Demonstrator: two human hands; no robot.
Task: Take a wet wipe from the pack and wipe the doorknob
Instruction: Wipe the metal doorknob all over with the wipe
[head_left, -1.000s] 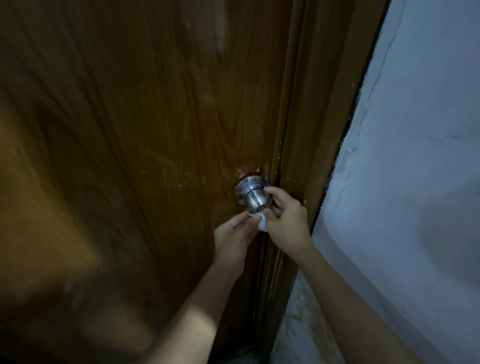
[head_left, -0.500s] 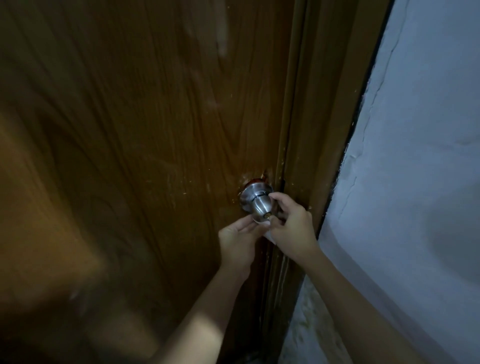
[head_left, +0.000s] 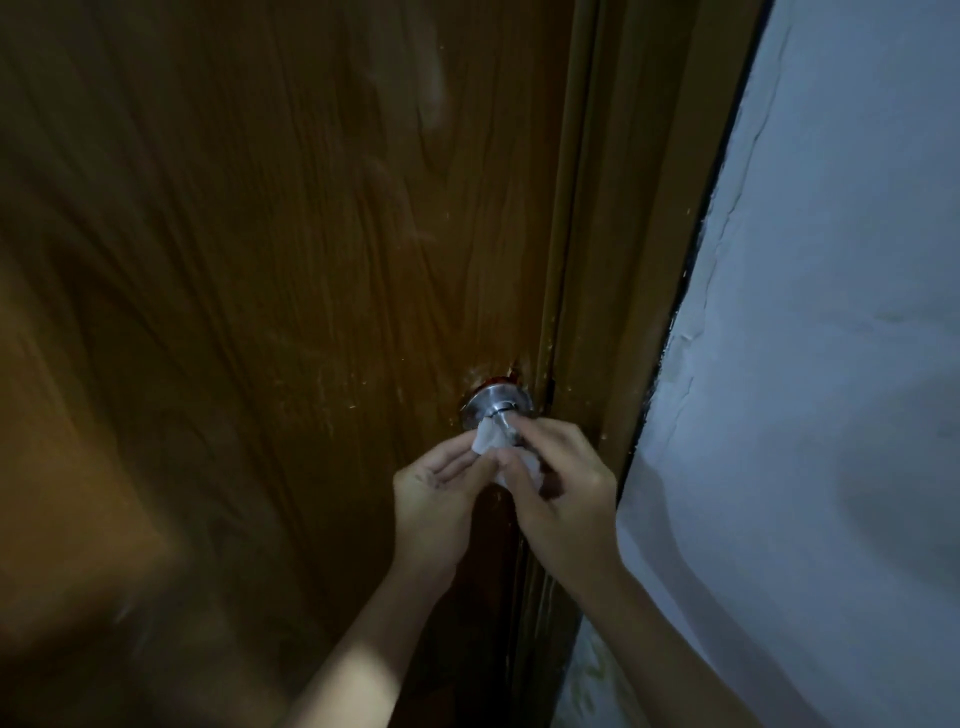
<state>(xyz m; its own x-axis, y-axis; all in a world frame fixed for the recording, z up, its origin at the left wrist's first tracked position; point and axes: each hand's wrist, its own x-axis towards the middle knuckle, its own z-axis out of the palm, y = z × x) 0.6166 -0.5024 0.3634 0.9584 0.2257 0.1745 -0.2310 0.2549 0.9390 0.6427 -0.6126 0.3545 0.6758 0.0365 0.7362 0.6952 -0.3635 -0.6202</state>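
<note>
A round silver doorknob (head_left: 497, 404) sticks out of the brown wooden door (head_left: 291, 270) near its right edge. A white wet wipe (head_left: 488, 435) lies draped over the knob's front and lower left side. My right hand (head_left: 561, 488) pinches the wipe against the knob with thumb and fingers. My left hand (head_left: 441, 493) sits just below and left of the knob, its straight fingers touching the wipe's lower part. The knob's front face is mostly hidden by the wipe and my fingers. The pack is out of sight.
The brown door frame (head_left: 623, 291) runs up right of the knob. A pale plastered wall (head_left: 831, 364) with cracks fills the right side. The scene is dim.
The wipe, earlier a small bit between my hands below the knob, is now spread up over the knob. My right fingers have moved onto the knob's front.
</note>
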